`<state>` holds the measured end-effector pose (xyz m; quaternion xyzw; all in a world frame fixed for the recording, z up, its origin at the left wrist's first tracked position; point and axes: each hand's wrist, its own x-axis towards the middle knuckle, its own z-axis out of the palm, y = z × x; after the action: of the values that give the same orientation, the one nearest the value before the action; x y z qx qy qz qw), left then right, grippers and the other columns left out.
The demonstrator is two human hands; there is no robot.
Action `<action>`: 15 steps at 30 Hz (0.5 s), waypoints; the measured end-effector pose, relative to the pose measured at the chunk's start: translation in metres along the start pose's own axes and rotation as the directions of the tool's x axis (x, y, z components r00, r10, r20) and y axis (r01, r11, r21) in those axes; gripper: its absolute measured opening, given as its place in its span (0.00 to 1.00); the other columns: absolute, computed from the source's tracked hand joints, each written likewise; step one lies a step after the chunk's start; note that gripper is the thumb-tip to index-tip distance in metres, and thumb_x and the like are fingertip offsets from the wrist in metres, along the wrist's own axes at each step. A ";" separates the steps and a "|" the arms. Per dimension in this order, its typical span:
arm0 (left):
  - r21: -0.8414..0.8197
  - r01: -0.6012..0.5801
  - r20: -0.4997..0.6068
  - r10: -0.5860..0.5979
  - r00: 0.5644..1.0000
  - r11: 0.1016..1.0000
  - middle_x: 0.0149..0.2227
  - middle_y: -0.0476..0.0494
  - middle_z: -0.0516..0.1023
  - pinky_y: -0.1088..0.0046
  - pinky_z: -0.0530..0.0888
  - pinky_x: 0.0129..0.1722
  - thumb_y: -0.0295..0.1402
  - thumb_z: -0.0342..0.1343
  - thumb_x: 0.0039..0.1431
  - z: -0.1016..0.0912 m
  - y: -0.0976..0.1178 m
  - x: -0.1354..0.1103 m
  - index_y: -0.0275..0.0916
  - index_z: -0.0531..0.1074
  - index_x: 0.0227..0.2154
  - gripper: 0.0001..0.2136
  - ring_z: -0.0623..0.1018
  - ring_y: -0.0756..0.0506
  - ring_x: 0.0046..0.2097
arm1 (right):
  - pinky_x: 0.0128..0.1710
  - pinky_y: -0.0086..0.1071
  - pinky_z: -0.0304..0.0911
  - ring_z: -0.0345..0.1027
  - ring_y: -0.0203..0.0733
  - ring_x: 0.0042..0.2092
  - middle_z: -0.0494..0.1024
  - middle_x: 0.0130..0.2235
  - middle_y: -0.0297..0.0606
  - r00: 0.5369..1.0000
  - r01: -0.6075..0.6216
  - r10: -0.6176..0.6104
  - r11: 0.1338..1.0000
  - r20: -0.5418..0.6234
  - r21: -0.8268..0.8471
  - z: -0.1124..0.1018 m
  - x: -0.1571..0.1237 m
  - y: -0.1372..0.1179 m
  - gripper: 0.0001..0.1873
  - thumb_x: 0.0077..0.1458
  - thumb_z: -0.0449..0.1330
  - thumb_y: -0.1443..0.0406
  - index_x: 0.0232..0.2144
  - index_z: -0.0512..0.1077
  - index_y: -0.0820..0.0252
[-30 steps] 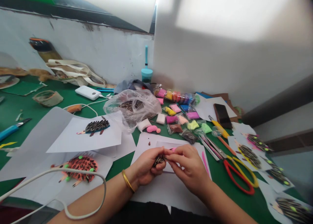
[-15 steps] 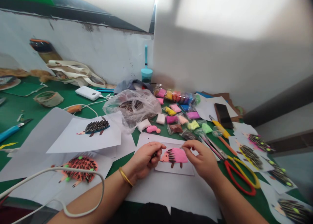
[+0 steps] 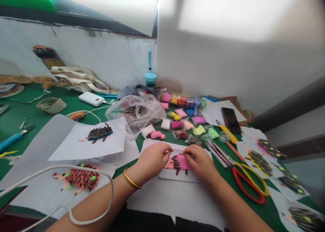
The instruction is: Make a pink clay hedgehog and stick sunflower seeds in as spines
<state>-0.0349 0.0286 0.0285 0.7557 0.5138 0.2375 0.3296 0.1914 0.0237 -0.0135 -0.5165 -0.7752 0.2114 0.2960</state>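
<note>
The pink hedgehog (image 3: 180, 161) lies on a small white card (image 3: 177, 176) on the paper sheets in front of the person, between the two hands, with a few dark striped seeds set into its front half. The right hand (image 3: 201, 162) sits at its rear, thumb and forefinger pinched together over the top of the soft body. Whether a seed is between them is too small to tell. The left hand (image 3: 152, 157) is curled closed just beside the snout, its contents hidden. A push that is too firm would likely dent the body or tip the seeds already standing in it. Neither hand clearly pins the card, so the card could slide under that push. The scissors (image 3: 247, 186) lie near the right forearm, where a sideways sweep could catch them. A white cable (image 3: 83, 172) loops across the left forearm, and a pull of that arm might drag it over the orange hedgehog (image 3: 78, 178) nearby.
</note>
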 end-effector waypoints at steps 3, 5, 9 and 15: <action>0.287 -0.041 0.038 0.032 0.999 0.957 0.36 0.41 0.79 0.68 0.68 0.39 0.31 0.49 0.63 0.009 -0.007 0.002 0.41 0.80 0.39 0.13 0.76 0.43 0.38 | 0.41 0.37 0.61 0.67 0.44 0.40 0.75 0.35 0.37 1.000 -0.015 0.015 0.999 -0.001 -0.043 0.002 0.000 -0.001 0.06 0.58 0.55 0.69 0.32 0.72 0.58; 0.364 -0.071 0.058 0.054 0.997 0.929 0.36 0.41 0.79 0.68 0.69 0.38 0.30 0.48 0.63 0.014 -0.014 0.001 0.42 0.79 0.44 0.15 0.76 0.43 0.37 | 0.41 0.37 0.59 0.66 0.43 0.40 0.74 0.35 0.37 1.000 -0.018 0.019 0.997 0.002 -0.069 0.004 -0.001 -0.002 0.06 0.59 0.55 0.70 0.32 0.71 0.58; 0.413 -0.134 0.093 0.105 0.990 0.901 0.35 0.42 0.77 0.69 0.69 0.36 0.28 0.48 0.62 0.020 -0.026 -0.006 0.47 0.77 0.49 0.18 0.76 0.43 0.35 | 0.41 0.36 0.57 0.64 0.43 0.39 0.74 0.35 0.36 1.000 -0.006 0.007 0.992 0.009 -0.128 0.006 -0.002 -0.003 0.06 0.59 0.56 0.70 0.31 0.70 0.58; 0.429 -0.176 0.136 0.129 0.982 0.886 0.35 0.41 0.76 0.68 0.69 0.34 0.29 0.50 0.62 0.027 -0.033 -0.012 0.50 0.74 0.53 0.19 0.75 0.43 0.34 | 0.40 0.36 0.55 0.64 0.43 0.39 0.74 0.34 0.35 1.000 0.010 -0.010 0.969 0.002 -0.246 0.006 -0.003 -0.001 0.05 0.59 0.56 0.69 0.32 0.71 0.57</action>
<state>-0.0408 0.0187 -0.0138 0.8598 0.4753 0.1009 0.1572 0.1874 0.0206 -0.0178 -0.5453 -0.7981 0.1124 0.2305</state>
